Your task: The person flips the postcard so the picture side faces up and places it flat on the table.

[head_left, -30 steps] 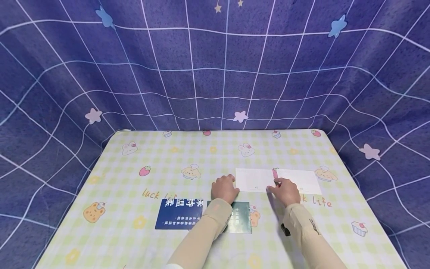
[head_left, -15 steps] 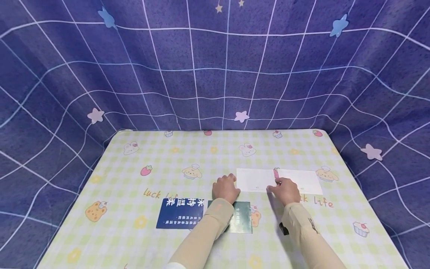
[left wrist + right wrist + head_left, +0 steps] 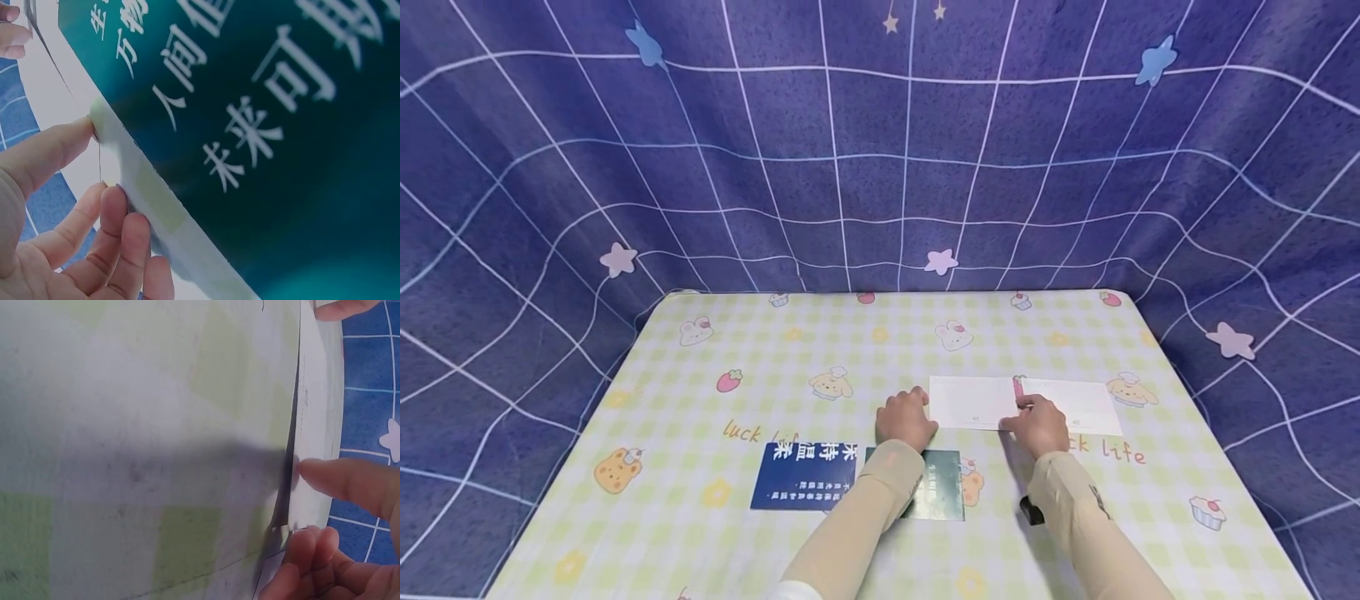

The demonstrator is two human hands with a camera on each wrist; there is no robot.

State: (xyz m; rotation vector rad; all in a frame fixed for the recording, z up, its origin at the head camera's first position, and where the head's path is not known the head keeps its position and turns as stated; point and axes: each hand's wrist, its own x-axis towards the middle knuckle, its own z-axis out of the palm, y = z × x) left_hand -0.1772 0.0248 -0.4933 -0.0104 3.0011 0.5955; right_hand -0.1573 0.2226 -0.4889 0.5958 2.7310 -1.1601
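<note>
Two white cards lie end to end on the table in the head view. My left hand is at the left edge of the left white card, its thumb and index fingertips on that edge in the left wrist view. At the other end, my right hand pinches the card's near right corner. The right wrist view shows its thumb on the white card and its fingers curled at the end. The right white card lies partly behind this hand. A strip of printed tablecloth shows between the two cards.
A dark blue card with white lettering lies to the left of my left forearm. That sleeve partly covers a dark green card. The checked tablecloth carries cartoon prints. A blue gridded curtain stands behind the table.
</note>
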